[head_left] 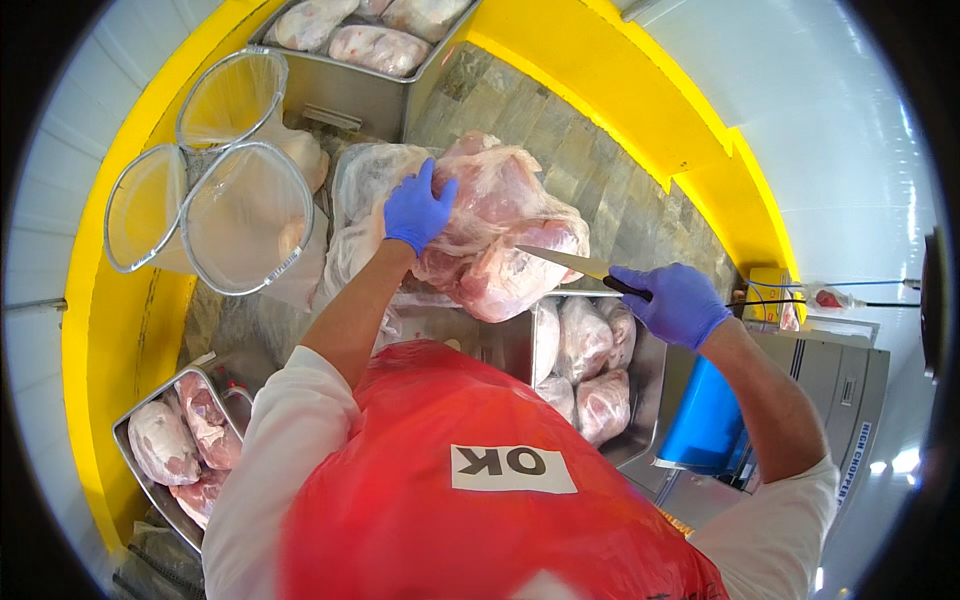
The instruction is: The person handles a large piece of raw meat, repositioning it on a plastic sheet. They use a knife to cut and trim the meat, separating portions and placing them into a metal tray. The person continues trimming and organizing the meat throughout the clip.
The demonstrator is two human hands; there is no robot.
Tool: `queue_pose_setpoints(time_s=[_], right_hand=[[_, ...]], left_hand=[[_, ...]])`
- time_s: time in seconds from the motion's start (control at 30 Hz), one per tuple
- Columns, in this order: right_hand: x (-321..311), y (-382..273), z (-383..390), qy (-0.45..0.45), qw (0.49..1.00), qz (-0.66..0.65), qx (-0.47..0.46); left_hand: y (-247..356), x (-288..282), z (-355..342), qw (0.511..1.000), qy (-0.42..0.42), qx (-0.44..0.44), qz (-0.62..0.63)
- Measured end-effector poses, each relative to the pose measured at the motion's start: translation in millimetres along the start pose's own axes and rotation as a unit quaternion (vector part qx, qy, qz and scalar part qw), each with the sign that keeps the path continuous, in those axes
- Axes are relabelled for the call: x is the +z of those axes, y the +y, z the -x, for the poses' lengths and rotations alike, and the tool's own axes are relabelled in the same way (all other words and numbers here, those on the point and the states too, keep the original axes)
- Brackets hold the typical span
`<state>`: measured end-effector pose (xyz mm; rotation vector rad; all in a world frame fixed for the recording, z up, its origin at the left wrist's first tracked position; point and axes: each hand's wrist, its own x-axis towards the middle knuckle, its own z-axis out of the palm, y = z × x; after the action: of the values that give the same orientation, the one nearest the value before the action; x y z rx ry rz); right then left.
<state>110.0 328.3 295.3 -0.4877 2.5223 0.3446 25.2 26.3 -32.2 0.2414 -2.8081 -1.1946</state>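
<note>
In front of me lies a large lump of pale pink raw meat [500, 195], made of several rounded pieces stuck together. Clear plastic film [365, 190] is bunched under and beside its left side. My left hand [418, 208], in a blue glove, rests on the meat's left part where it meets the film, thumb and fingers apart. In its blue glove, my right hand [678, 305] is closed around the black handle of a knife [560, 258]. The blade points left, its tip at the right-hand piece of meat; whether it touches cannot be told.
Steel tubs with meat stand at the back [385, 105], lower left [195, 372] and right [650, 385]. Left of the meat are three hoop-rimmed clear bags [245, 215]. A blue cylinder [705, 415] and grey machine [840, 390] are at right. A yellow-based wall [700, 130] curves around.
</note>
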Motion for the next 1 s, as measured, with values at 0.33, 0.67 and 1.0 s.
queue_pose_setpoints(time_s=[0.33, 0.67, 1.0], right_hand=[[11, -17, -7, 0.003, 0.999, -0.04, -0.005], [316, -47, 25, 0.329, 0.926, -0.156, 0.098], [142, -17, 87, 0.197, 0.956, -0.201, 0.083]], left_hand=[[3, -3, 6, 1.0, -0.002, 0.014, 0.012], [8, 6, -7, 0.999, -0.045, 0.003, -0.023], [-7, 1, -6, 0.999, -0.027, -0.003, -0.029]])
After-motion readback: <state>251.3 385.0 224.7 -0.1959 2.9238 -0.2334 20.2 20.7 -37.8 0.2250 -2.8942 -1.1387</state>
